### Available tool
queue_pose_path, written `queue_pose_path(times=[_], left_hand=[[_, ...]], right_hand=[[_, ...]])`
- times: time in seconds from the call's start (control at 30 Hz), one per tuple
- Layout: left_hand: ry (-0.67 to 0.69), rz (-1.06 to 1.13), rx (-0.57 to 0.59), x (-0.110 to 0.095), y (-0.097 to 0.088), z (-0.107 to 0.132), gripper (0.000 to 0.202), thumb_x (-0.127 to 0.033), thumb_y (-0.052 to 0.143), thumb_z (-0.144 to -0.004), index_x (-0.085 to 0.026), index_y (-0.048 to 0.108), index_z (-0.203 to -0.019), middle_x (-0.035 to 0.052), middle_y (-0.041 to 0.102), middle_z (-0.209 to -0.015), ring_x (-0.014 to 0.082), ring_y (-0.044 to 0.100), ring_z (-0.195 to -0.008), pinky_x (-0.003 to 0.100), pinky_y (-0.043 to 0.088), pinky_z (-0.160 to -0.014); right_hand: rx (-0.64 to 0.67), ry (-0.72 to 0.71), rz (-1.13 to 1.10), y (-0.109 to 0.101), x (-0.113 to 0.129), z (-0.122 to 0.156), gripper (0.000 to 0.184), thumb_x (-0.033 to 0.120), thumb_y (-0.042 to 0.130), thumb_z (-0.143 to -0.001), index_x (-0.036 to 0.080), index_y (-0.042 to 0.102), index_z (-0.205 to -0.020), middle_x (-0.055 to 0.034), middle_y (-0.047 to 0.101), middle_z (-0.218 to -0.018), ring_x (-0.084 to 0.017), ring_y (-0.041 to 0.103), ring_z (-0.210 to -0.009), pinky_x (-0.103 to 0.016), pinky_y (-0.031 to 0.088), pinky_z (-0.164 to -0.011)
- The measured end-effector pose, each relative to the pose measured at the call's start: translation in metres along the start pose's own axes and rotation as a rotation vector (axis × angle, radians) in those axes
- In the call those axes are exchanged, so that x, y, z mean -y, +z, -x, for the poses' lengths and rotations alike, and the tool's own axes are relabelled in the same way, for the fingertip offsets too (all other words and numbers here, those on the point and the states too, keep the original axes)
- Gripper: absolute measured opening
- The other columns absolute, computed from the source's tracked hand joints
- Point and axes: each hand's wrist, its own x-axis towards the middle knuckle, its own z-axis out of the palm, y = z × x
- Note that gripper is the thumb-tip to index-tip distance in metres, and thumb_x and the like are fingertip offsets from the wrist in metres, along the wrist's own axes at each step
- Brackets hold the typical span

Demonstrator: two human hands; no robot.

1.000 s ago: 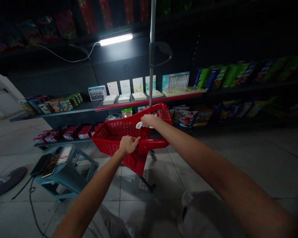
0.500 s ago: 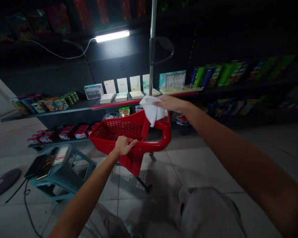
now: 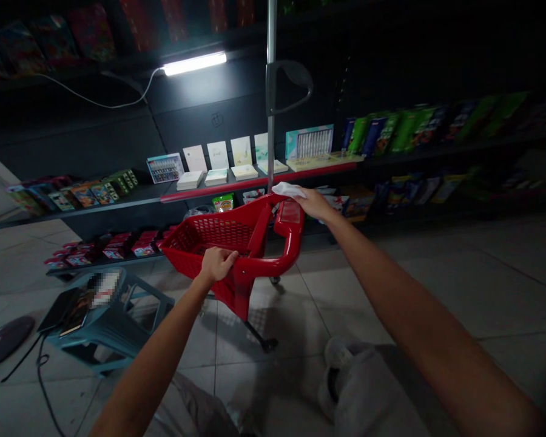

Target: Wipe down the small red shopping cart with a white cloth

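A red plastic shopping cart [image 3: 209, 233] with a perforated basket stands before me. My left hand [image 3: 217, 263] is closed over the basket's near rim, beside the handle frame. At the far end of the thick red handle [image 3: 292, 240], my right hand [image 3: 312, 203] holds a white cloth [image 3: 289, 190]. The cloth is bunched under the fingers and lies against the top of the handle's far corner. Some of the right fingers are hidden by the cloth.
Behind the cart runs a dark shelf with books [image 3: 216, 176] and snack bags [image 3: 391, 135]. A metal pole [image 3: 272, 91] rises behind the handle. At left, a blue-grey stool [image 3: 118, 315] carries a dark device, with a cable [image 3: 43, 382] on the floor.
My right hand has lowered the cloth, which hung over the handle, onto its far corner; the handle's flat panel now shows. My left hand keeps its grip. The view has shifted slightly.
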Motion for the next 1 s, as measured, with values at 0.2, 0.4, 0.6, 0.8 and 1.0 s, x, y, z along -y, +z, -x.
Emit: queue_pose_path(times=[0.2,0.4,0.6,0.8,1.0], left_hand=[[0.015,0.027,0.021,0.014,-0.003,0.001,0.054,-0.049,0.021,-0.096,-0.022,0.046,-0.056,0.0049,0.051,-0.056,0.0167,0.048,-0.058,0.032,0.029,-0.063],[-0.011,0.035,0.054,0.029,-0.007,0.001,0.048,-0.048,0.023,-0.093,-0.023,0.045,-0.059,0.0055,0.054,-0.060,0.0184,0.054,-0.063,0.031,0.035,-0.067],[0.029,0.097,0.029,0.039,-0.006,-0.002,0.048,-0.043,0.022,-0.095,-0.023,0.055,-0.067,0.0076,0.062,-0.069,0.0216,0.062,-0.072,0.033,0.043,-0.077],[-0.024,0.262,-0.141,0.049,0.001,0.003,0.040,-0.039,0.033,-0.096,-0.023,0.069,-0.102,0.0092,0.068,-0.123,0.0259,0.052,-0.130,0.047,0.026,-0.123],[-0.489,0.699,-0.535,0.052,0.036,0.013,0.058,-0.038,0.039,-0.091,-0.020,0.037,-0.145,0.0133,0.042,-0.153,0.0238,0.043,-0.144,0.039,0.038,-0.119]], right_hand=[[0.031,-0.064,0.027,-0.013,0.013,0.055,0.049,0.023,0.051,-0.096,0.019,0.062,-0.143,-0.0088,0.066,-0.141,-0.030,0.062,-0.131,-0.047,0.047,-0.115],[0.027,-0.196,0.054,-0.011,0.061,0.114,0.057,0.017,0.050,-0.093,0.021,0.057,-0.149,-0.0058,0.054,-0.154,-0.028,0.052,-0.143,-0.047,0.039,-0.124],[0.118,-0.486,-0.024,-0.005,0.133,0.169,0.060,0.010,0.048,-0.086,0.023,0.062,-0.142,-0.0048,0.064,-0.145,-0.022,0.055,-0.140,-0.046,0.031,-0.129],[0.173,-0.705,-0.166,0.008,0.151,0.181,0.064,0.009,0.046,-0.081,0.022,0.059,-0.143,-0.0059,0.062,-0.147,-0.020,0.055,-0.140,-0.045,0.031,-0.127],[0.113,-0.773,-0.130,0.022,0.140,0.169,0.063,0.009,0.044,-0.082,0.019,0.058,-0.142,-0.0079,0.062,-0.146,-0.021,0.052,-0.142,-0.045,0.033,-0.124]])
